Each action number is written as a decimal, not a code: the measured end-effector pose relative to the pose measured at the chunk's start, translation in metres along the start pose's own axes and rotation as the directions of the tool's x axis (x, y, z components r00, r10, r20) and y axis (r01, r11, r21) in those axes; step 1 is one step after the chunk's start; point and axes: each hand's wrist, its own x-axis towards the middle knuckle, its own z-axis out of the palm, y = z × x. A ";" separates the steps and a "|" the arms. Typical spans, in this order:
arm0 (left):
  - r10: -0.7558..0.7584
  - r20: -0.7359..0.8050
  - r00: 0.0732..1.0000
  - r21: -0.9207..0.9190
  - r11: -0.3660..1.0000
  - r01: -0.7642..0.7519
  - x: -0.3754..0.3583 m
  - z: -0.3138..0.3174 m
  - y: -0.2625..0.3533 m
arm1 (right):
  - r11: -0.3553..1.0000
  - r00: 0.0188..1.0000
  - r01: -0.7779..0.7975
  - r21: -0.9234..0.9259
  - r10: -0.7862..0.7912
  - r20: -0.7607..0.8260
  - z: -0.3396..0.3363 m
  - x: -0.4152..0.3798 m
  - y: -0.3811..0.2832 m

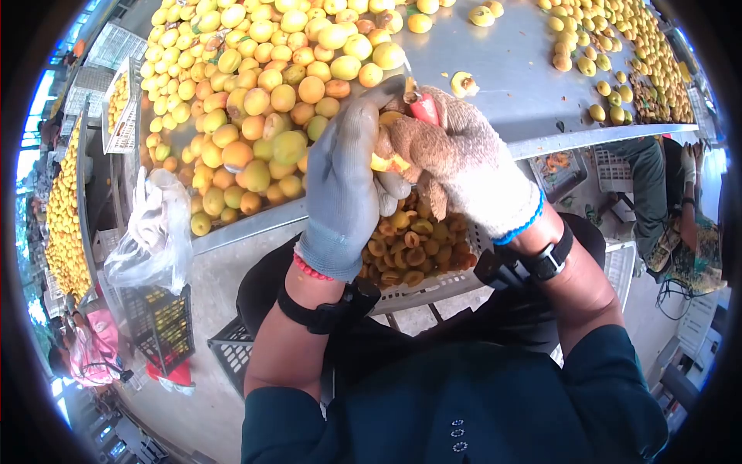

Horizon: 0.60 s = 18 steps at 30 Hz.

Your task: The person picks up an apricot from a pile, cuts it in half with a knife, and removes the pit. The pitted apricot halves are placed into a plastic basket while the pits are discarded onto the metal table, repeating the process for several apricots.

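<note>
Over the crate, mid-frame: both gloved hands meet just above a white crate point(433, 290) of cut fruit halves point(410, 243).
Left hand: left hand point(344, 189) in a grey glove, fingers curled round a yellow-orange fruit point(389, 161), thumb side toward the other hand; closed on it.
Right hand: right hand point(464, 166) in a stained brown knit glove, fist closed on a small knife with a red handle point(423, 108); blade mostly hidden, seems to point up and away.
Fruit position: pinched between the two gloves, partly covered, flesh showing at the gap; cannot tell if it is fully split.
Step in hand: looks like halving or pitting one fruit, judged from the knife grip and the cut halves below.
Next move needs: probably a twist or pry to part the halves, fruit kept over the crate so the pieces land in it; knife edge kept off the left thumb.
Far left: big heap of whole fruit point(263, 100) on a steel table point(510, 85).
Far right: more fruit point(618, 46) spread along the table; another person's arm point(688, 209) at the right edge.
Near left: clear plastic bag point(154, 232) hanging off the table edge, dark crate point(162, 325) under it.
</note>
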 end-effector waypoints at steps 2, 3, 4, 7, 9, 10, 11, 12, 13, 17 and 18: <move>0.329 0.006 0.944 0.217 0.921 -0.323 0.011 -0.002 -0.026 | 0.996 0.999 0.044 0.078 -0.044 -0.007 0.001 -0.002 0.009; 0.481 0.037 0.876 0.318 0.825 -0.466 0.018 -0.002 -0.036 | 0.988 0.999 0.030 0.154 -0.033 0.017 0.000 -0.002 0.013; 0.572 0.066 0.818 0.377 0.744 -0.551 0.021 -0.003 -0.043 | 0.973 0.999 0.015 0.229 -0.026 0.043 0.000 0.000 0.016; 0.360 0.003 0.933 0.283 0.895 -0.346 0.017 -0.003 -0.036 | 0.958 0.996 -0.086 0.274 0.081 0.029 -0.001 0.005 0.010; 0.068 -0.038 0.997 0.118 0.991 -0.063 0.011 0.000 -0.020 | 0.987 1.000 -0.017 0.157 0.020 -0.018 -0.011 0.007 0.001; -0.042 -0.036 0.998 0.063 0.997 0.044 0.012 0.001 -0.016 | 0.995 0.999 0.015 0.096 -0.012 -0.035 -0.018 0.009 -0.002; -0.122 -0.018 0.992 0.031 0.992 0.123 0.012 0.002 -0.014 | 0.971 0.965 0.238 -0.033 -0.240 -0.104 -0.031 0.019 0.010; -0.174 0.012 0.985 0.013 0.985 0.174 0.013 0.003 -0.013 | 0.911 0.910 0.412 0.018 -0.410 -0.064 -0.036 0.023 0.002; -0.218 0.045 0.975 -0.001 0.976 0.219 0.013 0.005 -0.012 | 0.899 0.930 0.343 0.273 -0.286 -0.231 -0.036 0.020 -0.004; -0.293 0.150 0.944 0.018 0.956 0.293 0.012 0.014 -0.009 | 0.662 0.916 0.355 0.660 -0.387 -0.104 -0.033 0.018 -0.023; -0.298 0.159 0.941 0.037 0.955 0.296 0.012 0.016 -0.008 | 0.662 0.873 0.391 0.639 -0.487 -0.030 -0.035 0.017 -0.022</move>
